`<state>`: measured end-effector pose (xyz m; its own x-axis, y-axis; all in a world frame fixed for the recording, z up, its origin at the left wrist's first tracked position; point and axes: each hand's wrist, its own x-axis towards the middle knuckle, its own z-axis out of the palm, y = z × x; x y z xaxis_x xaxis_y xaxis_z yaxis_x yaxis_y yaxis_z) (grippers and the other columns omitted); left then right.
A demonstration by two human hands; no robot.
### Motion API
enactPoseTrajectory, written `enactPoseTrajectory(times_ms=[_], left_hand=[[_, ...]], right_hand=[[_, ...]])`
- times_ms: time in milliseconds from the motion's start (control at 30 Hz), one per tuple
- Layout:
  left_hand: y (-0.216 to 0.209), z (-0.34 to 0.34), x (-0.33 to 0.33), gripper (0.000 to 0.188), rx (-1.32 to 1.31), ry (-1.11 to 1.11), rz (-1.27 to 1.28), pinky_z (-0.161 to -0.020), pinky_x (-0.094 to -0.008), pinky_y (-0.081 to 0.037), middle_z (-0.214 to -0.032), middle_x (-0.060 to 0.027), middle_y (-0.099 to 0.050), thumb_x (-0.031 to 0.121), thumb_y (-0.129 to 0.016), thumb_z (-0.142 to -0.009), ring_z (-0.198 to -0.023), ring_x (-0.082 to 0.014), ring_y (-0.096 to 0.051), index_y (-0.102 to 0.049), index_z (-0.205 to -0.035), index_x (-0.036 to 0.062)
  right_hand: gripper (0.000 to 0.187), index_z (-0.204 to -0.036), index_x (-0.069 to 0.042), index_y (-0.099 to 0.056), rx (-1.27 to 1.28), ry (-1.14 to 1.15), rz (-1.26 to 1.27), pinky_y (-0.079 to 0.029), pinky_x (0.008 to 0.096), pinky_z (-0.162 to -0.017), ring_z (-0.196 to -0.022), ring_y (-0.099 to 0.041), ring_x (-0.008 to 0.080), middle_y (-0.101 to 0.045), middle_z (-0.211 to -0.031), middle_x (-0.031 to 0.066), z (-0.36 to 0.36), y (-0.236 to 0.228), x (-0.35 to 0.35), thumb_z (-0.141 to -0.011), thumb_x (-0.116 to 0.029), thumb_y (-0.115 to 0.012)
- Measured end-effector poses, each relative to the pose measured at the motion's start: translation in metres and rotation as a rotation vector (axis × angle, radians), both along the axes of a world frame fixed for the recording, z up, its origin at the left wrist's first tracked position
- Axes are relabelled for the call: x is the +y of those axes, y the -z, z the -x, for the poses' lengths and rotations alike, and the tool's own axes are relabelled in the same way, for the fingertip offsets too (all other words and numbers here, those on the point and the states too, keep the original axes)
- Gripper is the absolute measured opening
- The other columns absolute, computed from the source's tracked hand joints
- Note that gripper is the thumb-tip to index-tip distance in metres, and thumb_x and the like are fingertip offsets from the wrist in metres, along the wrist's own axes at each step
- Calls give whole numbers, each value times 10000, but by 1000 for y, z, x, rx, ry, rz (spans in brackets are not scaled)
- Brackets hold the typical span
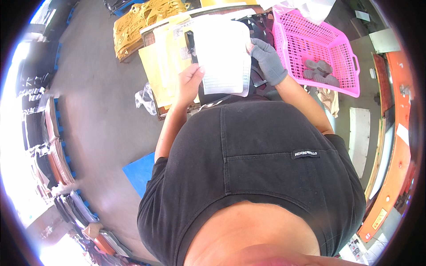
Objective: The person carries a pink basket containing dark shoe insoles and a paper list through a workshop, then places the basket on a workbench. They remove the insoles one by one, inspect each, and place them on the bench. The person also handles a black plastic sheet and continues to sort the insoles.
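Note:
A small stack of white sheets of paper (222, 53) with rounded corners is held up in front of my chest; ruled lines show along its lower part, and the rest is washed out by glare. My left hand (191, 80), bare, pinches the left edge with the thumb on top. On the other side my right hand (269, 61), in a grey glove that leaves fingertips bare, grips the right edge near its upper half. Behind the sheets lie yellow sheets (157, 66) on a table and dark black pieces (259, 27), partly hidden.
A pink plastic basket (290, 57) with several grey sole-shaped pieces (318, 71) stands to the right. Yellow cut-out sheets (144, 24) are piled at the far left. Crumpled clear plastic (144, 98) hangs by the table's left side. An orange beam (392, 164) runs along the right.

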<state>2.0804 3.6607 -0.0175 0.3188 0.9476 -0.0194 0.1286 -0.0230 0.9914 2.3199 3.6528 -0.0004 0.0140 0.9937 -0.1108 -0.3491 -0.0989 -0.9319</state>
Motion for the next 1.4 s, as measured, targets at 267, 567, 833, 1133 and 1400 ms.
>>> enactPoseTrajectory(times_ms=[267, 567, 833, 1133, 1400], left_hand=[[-4, -2, 2, 175, -2, 57, 32, -563, -223, -398, -664, -12, -516, 146, -502, -890, -602, -76, -485, -571, -834, -5], [-12, -3, 3, 189, 59, 58, 13, -556, -232, -394, -643, -9, -487, 159, -502, -887, -587, -80, -475, -544, -787, 5], [-8, 1, 3, 214, 60, 71, 18, -563, -234, -391, -631, -8, -487, 174, -504, -898, -595, -81, -473, -534, -766, 7], [-12, 0, -1, 202, 86, 87, 45, -556, -231, -392, -616, -15, -510, 172, -504, -893, -578, -83, -483, -554, -791, 5], [-13, -3, -1, 197, 75, 96, 72, -555, -233, -393, -607, -11, -512, 171, -497, -892, -580, -83, -489, -559, -807, 5]], right_hand=[[193, -1006, -32, -603, 2, -47, -2, -426, 208, -765, -829, -532, 61, -589, -891, -24, 1, 1, 3, -890, -164, -523], [232, -1053, -25, -588, 66, -67, 66, -448, 231, -766, -847, -555, 81, -599, -928, -2, 2, 3, 12, -894, -180, -522], [221, -1013, -35, -629, 81, -70, 65, -411, 193, -761, -826, -522, 48, -587, -900, -34, 5, 2, 14, -866, -190, -574], [196, -1004, -33, -624, 120, -67, 73, -435, 206, -751, -826, -544, 65, -605, -910, -15, 6, 0, 12, -865, -156, -563], [192, -1003, -34, -621, 101, -99, 60, -436, 208, -744, -821, -543, 64, -604, -908, -13, 4, -1, 8, -867, -154, -559]])
